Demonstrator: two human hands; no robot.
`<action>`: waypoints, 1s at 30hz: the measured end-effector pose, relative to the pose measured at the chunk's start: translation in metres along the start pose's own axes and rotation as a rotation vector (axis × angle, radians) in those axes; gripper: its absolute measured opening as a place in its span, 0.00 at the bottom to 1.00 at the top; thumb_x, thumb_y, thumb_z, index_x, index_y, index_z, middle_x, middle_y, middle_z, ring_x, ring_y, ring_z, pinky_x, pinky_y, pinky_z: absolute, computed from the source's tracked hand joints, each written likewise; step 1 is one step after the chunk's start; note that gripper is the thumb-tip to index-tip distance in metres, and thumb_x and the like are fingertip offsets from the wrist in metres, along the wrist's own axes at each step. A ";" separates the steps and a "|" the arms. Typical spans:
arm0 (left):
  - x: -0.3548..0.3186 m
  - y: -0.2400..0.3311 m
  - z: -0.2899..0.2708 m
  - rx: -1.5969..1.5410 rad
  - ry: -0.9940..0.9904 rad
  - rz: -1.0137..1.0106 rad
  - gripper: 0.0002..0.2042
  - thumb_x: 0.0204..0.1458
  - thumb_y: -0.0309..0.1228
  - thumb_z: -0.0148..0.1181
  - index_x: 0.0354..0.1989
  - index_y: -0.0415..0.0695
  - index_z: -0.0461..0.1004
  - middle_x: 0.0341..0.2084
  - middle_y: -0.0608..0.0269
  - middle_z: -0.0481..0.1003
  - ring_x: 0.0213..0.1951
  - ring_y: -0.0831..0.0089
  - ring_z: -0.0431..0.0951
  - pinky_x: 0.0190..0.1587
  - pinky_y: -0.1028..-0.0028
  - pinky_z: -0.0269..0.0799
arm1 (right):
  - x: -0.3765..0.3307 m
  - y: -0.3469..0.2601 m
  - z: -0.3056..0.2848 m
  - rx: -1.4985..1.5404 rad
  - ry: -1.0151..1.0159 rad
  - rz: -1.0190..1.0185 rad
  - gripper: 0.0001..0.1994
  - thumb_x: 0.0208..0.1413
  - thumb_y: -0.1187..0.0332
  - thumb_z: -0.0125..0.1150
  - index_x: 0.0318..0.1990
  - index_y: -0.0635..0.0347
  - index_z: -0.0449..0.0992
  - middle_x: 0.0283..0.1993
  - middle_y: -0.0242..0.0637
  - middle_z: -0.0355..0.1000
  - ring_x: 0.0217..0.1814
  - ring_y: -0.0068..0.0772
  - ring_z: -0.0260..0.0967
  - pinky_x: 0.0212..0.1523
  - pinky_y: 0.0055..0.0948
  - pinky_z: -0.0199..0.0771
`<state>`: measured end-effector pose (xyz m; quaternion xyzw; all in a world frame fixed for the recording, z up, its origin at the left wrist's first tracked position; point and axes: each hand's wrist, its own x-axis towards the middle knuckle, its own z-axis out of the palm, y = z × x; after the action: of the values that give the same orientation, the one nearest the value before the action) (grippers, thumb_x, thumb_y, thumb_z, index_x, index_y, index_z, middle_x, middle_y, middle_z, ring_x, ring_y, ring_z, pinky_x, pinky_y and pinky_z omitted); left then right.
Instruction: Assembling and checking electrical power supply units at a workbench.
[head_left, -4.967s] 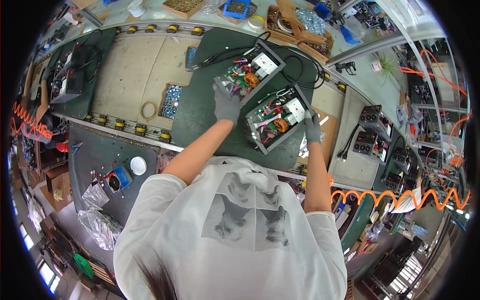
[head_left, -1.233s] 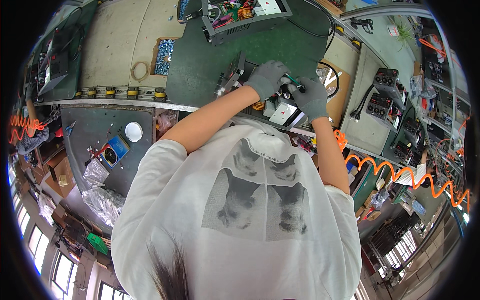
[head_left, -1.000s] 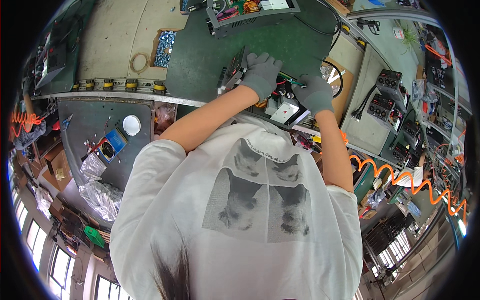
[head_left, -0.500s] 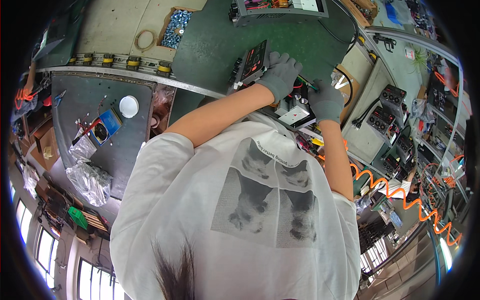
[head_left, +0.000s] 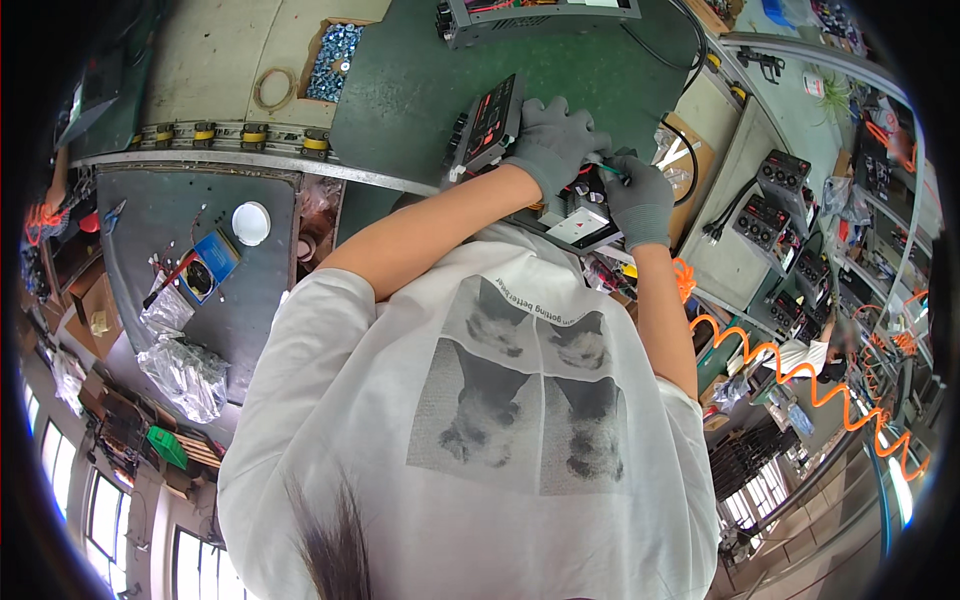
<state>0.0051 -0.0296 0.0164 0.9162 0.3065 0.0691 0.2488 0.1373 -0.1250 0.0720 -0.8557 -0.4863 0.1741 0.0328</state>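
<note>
On 1 green mat [head_left: 420,100], 2 gloved hands grip 1 open unit [head_left: 500,125].

Electronics assembly workshop. Green-matted tabletop [head_left: 420,90] at 12 o'clock carries an open metal chassis [head_left: 540,15] and a box of screws [head_left: 335,62]. Finished black units [head_left: 775,200] line the racks at 3 o'clock, with an orange coiled air hose [head_left: 800,375] below.

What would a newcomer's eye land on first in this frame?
Most likely the two grey-gloved hands at upper centre: the left hand rests on an open electronic unit tilted on the green mat, while the right hand works close beside it. Next, the bright orange coiled hose at lower right, and the cardboard box of small metal parts up top.
</note>
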 end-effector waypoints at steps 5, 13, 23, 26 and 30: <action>0.000 0.001 0.000 -0.010 0.036 -0.013 0.07 0.53 0.41 0.58 0.38 0.73 0.79 0.42 0.79 0.74 0.47 0.68 0.69 0.47 0.53 0.55 | -0.006 -0.003 0.002 -0.100 0.170 -0.188 0.08 0.47 0.62 0.64 0.33 0.52 0.82 0.33 0.41 0.77 0.36 0.47 0.73 0.38 0.43 0.74; -0.008 0.000 0.009 0.094 0.061 -0.017 0.12 0.54 0.39 0.56 0.47 0.68 0.74 0.40 0.78 0.75 0.46 0.71 0.69 0.47 0.54 0.55 | -0.008 -0.031 -0.020 -0.327 -0.147 0.028 0.10 0.47 0.61 0.60 0.36 0.48 0.83 0.32 0.42 0.79 0.38 0.48 0.76 0.39 0.42 0.76; -0.011 -0.001 0.009 0.115 0.060 -0.011 0.11 0.52 0.38 0.56 0.45 0.63 0.75 0.38 0.77 0.75 0.45 0.73 0.69 0.46 0.58 0.55 | -0.005 -0.023 -0.007 -0.267 -0.110 0.162 0.09 0.44 0.62 0.61 0.32 0.50 0.82 0.31 0.43 0.78 0.37 0.49 0.77 0.38 0.42 0.75; -0.011 -0.001 0.008 0.100 0.054 -0.009 0.12 0.51 0.38 0.57 0.46 0.63 0.75 0.38 0.77 0.74 0.45 0.72 0.69 0.46 0.58 0.55 | -0.002 -0.027 -0.011 -0.268 -0.131 0.160 0.10 0.43 0.63 0.61 0.33 0.52 0.83 0.32 0.45 0.78 0.37 0.49 0.77 0.37 0.41 0.76; -0.009 -0.001 0.005 0.123 0.015 -0.005 0.14 0.50 0.36 0.58 0.46 0.63 0.75 0.39 0.76 0.74 0.46 0.72 0.69 0.45 0.59 0.56 | 0.003 -0.030 -0.014 -0.287 -0.164 0.166 0.10 0.43 0.63 0.61 0.34 0.52 0.83 0.32 0.45 0.78 0.37 0.49 0.77 0.38 0.41 0.76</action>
<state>-0.0012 -0.0364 0.0122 0.9284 0.3143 0.0563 0.1901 0.1185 -0.1046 0.0906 -0.8718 -0.4347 0.1740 -0.1440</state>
